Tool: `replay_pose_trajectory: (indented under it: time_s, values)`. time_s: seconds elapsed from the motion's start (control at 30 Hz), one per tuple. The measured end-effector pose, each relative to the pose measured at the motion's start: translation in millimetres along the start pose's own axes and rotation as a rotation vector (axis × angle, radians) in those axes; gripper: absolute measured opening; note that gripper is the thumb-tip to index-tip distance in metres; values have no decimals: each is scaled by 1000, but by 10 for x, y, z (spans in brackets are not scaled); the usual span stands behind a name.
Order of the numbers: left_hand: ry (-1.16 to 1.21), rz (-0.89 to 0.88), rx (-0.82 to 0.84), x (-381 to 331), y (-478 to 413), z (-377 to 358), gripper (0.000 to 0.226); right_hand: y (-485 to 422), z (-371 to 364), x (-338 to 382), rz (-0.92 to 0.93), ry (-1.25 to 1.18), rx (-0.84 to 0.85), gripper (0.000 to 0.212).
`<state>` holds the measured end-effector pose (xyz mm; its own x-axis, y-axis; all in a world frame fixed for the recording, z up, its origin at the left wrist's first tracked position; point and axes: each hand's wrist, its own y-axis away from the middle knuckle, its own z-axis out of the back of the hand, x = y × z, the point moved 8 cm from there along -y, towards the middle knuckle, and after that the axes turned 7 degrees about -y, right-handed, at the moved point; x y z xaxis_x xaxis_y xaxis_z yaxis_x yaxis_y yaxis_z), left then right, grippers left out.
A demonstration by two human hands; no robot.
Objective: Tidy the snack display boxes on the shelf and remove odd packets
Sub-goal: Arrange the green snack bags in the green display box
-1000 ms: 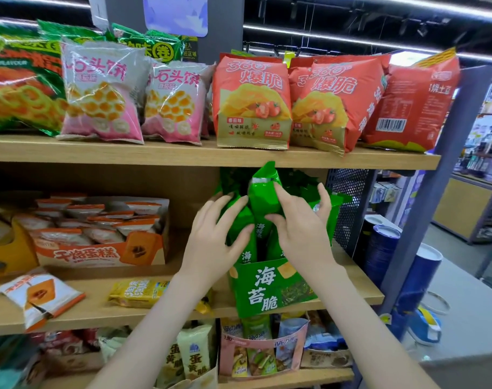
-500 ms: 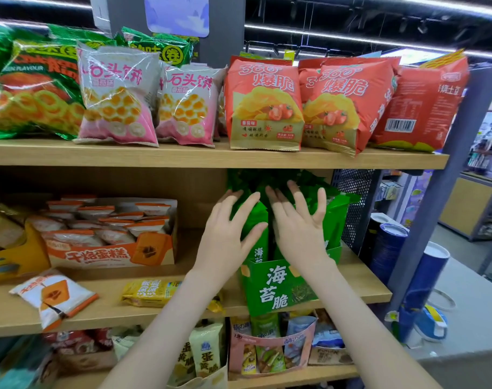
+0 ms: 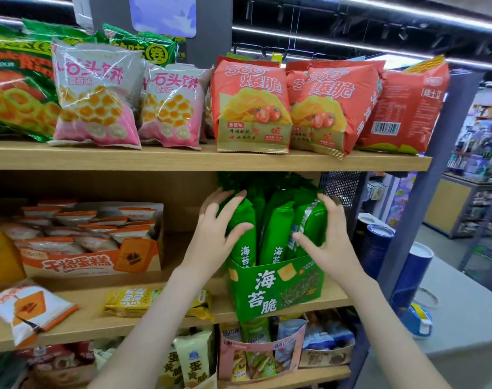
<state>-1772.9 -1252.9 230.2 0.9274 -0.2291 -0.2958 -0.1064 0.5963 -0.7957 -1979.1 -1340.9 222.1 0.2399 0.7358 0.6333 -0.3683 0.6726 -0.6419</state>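
Both hands are up at the middle shelf (image 3: 155,321), right on the green display box (image 3: 275,290) at its right-hand end, where the box's printed front face covers the shelf's front edge. The green packets (image 3: 277,220) stand upright in it, packed side by side, tops poking well above the box wall. The left hand (image 3: 211,240) is cupped round the leftmost packet, fingers curled over its top and thumb pressed on its front. The right hand (image 3: 331,242) mirrors it on the rightmost packet, fingers hooked over the upper corner and thumb across the front, so the bunch is held between the two palms. Further left on the same shelf sits an orange cake box (image 3: 90,261) filled with white-and-orange packs. A loose white-and-orange packet (image 3: 28,307) lies flat near the shelf's front edge, outside any box. A yellow packet (image 3: 127,301) also lies flat, just left of the left forearm and partly hidden behind it. On the upper shelf (image 3: 183,161), pink bags (image 3: 99,94) stand to the left and red bags (image 3: 250,105) stand directly above the green box. Below, a pink box (image 3: 261,352) holds mixed small packs.
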Motion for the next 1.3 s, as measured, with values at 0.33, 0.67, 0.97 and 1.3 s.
replay_pose_trajectory:
  time_s: [0.33, 0.67, 0.97, 1.3]
  values:
    - [-188, 223, -21, 377, -89, 88, 59, 310, -344, 629, 411, 376, -253, 85]
    - [3, 220, 139, -399, 364, -331, 102, 231, -365, 239, 177, -183, -19, 55]
    - [66, 208, 169, -46, 92, -353, 109, 153, -266, 329, 364, -84, -123, 57]
    - [-180, 213, 125, 253, 32, -133, 114, -195, -578, -253, -219, 214, -59, 76]
